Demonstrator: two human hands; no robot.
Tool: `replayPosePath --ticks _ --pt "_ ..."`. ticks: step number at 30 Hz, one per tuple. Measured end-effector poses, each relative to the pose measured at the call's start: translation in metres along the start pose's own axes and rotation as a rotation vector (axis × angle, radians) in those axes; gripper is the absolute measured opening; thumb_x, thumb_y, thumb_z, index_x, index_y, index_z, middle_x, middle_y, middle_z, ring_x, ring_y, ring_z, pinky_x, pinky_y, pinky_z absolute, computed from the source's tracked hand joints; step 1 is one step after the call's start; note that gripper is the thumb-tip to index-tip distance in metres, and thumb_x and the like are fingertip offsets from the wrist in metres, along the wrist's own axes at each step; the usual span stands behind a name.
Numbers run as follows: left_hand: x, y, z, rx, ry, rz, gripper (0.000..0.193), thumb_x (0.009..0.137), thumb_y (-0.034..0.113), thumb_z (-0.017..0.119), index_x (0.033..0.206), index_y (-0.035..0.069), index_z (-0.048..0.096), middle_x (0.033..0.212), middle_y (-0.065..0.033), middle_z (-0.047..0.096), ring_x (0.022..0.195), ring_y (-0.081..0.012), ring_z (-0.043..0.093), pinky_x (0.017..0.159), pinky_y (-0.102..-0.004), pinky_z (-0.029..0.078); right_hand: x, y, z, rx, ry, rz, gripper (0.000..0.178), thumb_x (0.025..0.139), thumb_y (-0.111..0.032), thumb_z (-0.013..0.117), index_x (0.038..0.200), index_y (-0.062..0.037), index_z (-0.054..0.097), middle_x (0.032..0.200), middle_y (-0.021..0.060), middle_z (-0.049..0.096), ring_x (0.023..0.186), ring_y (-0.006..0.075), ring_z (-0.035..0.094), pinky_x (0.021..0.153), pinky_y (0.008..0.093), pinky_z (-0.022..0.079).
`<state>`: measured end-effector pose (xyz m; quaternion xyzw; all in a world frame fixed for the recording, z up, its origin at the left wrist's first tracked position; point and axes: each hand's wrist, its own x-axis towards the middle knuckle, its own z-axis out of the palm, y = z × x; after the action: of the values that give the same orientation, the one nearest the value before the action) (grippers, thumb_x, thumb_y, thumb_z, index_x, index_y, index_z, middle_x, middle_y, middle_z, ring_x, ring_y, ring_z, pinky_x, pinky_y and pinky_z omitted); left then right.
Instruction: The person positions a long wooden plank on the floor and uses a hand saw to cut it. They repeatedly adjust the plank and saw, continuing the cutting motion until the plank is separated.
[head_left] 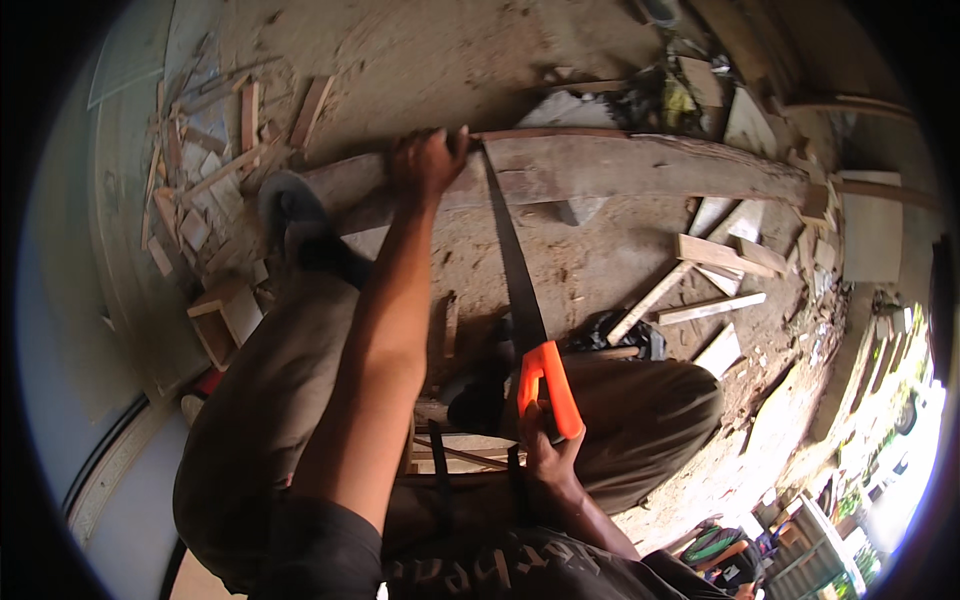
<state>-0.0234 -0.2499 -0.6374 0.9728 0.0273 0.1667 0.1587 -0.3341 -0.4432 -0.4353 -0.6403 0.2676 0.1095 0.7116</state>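
A handsaw [515, 262] with an orange handle reaches away from me, its dark blade tip at the far edge of a long wooden plank [600, 165]. My right hand [548, 447] is wrapped round the saw's handle, near my bent right knee. Just left of the blade tip, my left hand [428, 160] grips the plank from above, fingers bent over its far edge and thumb toward the blade. My left shoe [290, 205] rests on the plank's left part. Whether the blade has cut into the wood cannot be made out.
Wood offcuts [725, 260] lie scattered on the dirt floor at right, and more scraps [205, 165] at left. An open wooden box [225, 318] stands beside my left leg. A black plastic bag [640, 335] lies near my right knee. A pale panel [70, 300] borders the left.
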Motion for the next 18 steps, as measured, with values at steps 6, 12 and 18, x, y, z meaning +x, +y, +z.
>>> replayPosePath --ticks 6,12,18 --pt "-0.006 -0.001 -0.019 -0.120 -0.179 0.119 0.051 0.083 0.057 0.060 0.091 0.006 0.066 0.090 -0.0162 0.069 0.087 -0.0359 0.065 0.083 -0.0473 0.044 -0.013 -0.075 -0.009 -0.109 -0.096 -0.008 0.014 0.093 -0.009 0.059 0.085 0.0028 0.058 0.068 -0.0022 0.055 0.062 0.0047 0.048 0.055 0.0227 0.040" --pt "-0.012 0.006 -0.044 -0.116 -0.373 0.095 0.062 0.073 0.064 0.070 0.095 0.005 0.064 0.092 -0.0169 0.068 0.088 -0.0368 0.065 0.081 -0.0476 0.048 -0.035 -0.117 -0.023 -0.067 -0.090 0.066 0.028 0.095 -0.025 0.063 0.091 0.0019 0.058 0.064 -0.0017 0.053 0.058 0.0039 0.047 0.051 0.0223 0.038" --pt "-0.044 0.019 -0.054 0.011 -0.348 0.207 0.066 0.075 0.063 0.068 0.104 0.004 0.062 0.107 -0.0186 0.064 0.105 -0.0364 0.058 0.093 -0.0476 0.042 -0.068 -0.089 -0.038 -0.212 -0.065 -0.156 0.023 0.094 -0.020 0.063 0.088 0.0016 0.058 0.063 -0.0016 0.054 0.057 0.0040 0.048 0.051 0.0232 0.039"
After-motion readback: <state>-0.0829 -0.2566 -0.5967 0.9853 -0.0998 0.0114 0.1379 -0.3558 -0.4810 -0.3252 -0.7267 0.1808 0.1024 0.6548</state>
